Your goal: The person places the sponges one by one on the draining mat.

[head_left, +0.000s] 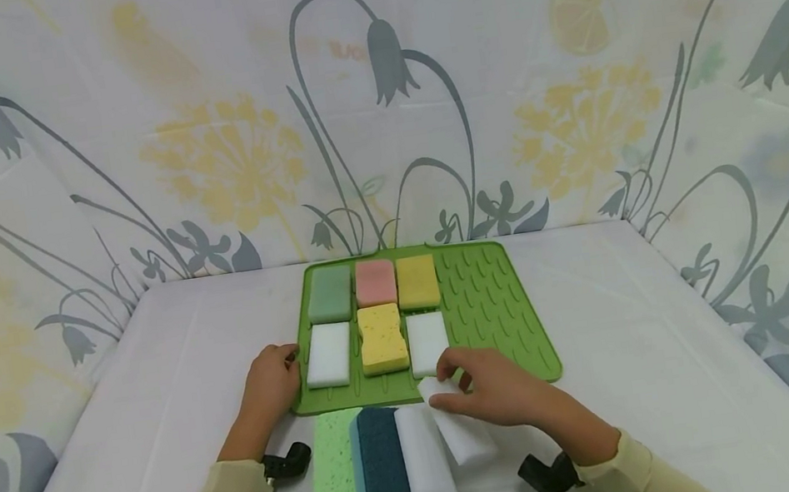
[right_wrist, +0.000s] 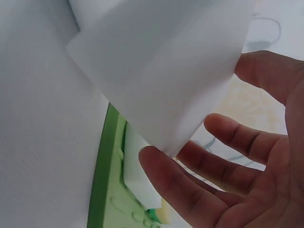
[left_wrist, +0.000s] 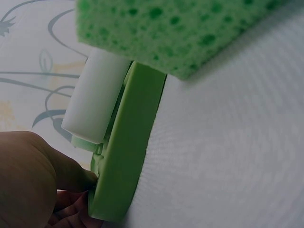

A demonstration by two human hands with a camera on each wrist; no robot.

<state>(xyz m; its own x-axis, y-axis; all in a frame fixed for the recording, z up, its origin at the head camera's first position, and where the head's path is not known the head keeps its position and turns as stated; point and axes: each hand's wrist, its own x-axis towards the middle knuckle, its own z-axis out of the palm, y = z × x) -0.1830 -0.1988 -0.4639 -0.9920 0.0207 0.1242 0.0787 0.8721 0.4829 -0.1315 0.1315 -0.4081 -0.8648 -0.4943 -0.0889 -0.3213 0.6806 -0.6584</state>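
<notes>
My right hand (head_left: 498, 387) pinches the far end of a white sponge (head_left: 464, 438) between thumb and fingers. That sponge is tilted, its near end low by the table; the right wrist view shows fingertips along its edges. At the left edge of a green ridged mat (head_left: 498, 315), my left hand (head_left: 268, 388) grips the rim, thumb on it in the left wrist view, other fingers partly hidden. Beside the held sponge, in front of the mat, lie another white sponge (head_left: 426, 456), a dark blue sponge (head_left: 382, 454) and a speckled light green sponge (head_left: 336, 464).
On the mat's left and middle sit a green sponge (head_left: 329, 294), a pink sponge (head_left: 375, 282), a plain yellow sponge (head_left: 417, 281), a speckled yellow sponge (head_left: 382, 340) and two white sponges, left (head_left: 329, 356) and right (head_left: 427, 338). A patterned cloth (head_left: 363, 133) hangs behind the white table (head_left: 624, 315).
</notes>
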